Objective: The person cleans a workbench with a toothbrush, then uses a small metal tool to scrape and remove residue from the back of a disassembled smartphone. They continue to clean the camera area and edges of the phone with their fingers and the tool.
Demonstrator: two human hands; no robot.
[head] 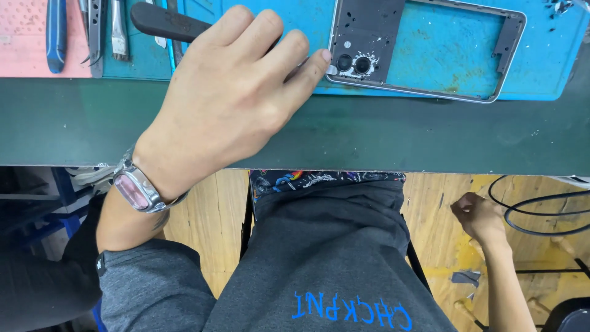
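My left hand (236,92) lies flat on the table with a watch on its wrist. Its fingers spread over the blue mat (448,49), and one fingertip touches the near corner of a phone frame (424,92). The frame is silver-edged, with a dark plate and two camera lenses (353,63) at its left end. A black tool handle (163,21) runs under the hand; nothing is gripped. My right hand (482,218) hangs below the table edge at the right with its fingers curled, close to a black cable (541,212). Whether it holds anything is hidden.
A pink mat (24,37) at the far left carries a blue-handled tool (56,31), tweezers (94,34) and a small brush (119,34). The dark green table edge (369,138) crosses the view. Below are my grey-clad lap and a wooden floor (442,209).
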